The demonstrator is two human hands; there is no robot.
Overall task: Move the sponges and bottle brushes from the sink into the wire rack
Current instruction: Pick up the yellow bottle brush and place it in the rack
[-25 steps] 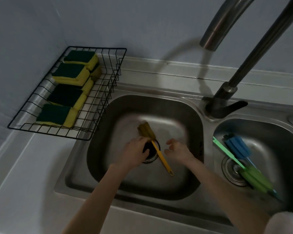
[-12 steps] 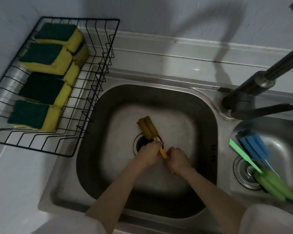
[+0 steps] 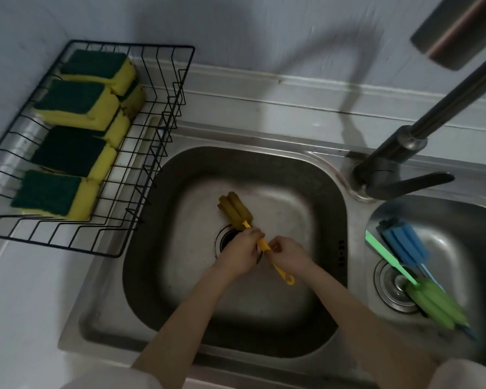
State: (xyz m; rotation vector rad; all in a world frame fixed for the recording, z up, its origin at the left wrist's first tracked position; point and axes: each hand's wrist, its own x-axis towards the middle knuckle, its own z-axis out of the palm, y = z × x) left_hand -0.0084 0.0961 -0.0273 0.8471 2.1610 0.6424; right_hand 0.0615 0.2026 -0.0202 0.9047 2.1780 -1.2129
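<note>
Yellow sponge-headed bottle brush with thin yellow plastic handle (image 3: 237,211): over the drain of the left stainless steel sink basin (image 3: 328,192), handle pinched by both hands. Left hand (image 3: 240,252) grips nearer the head; right hand (image 3: 288,255) pinches mid-handle. Blue sponge bottle brush (image 3: 404,242) and green sponge bottle brush (image 3: 435,303): right basin (image 3: 460,211). Yellow-and-green scouring sponges (image 3: 76,147): black wire rack (image 3: 163,113), left counter.

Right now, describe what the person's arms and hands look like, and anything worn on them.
Both forearms are bare, with white sleeves pushed up near the elbows. The left hand and right hand wear no gloves; no rings, watch or bracelets are visible, though the picture is dim.
</note>
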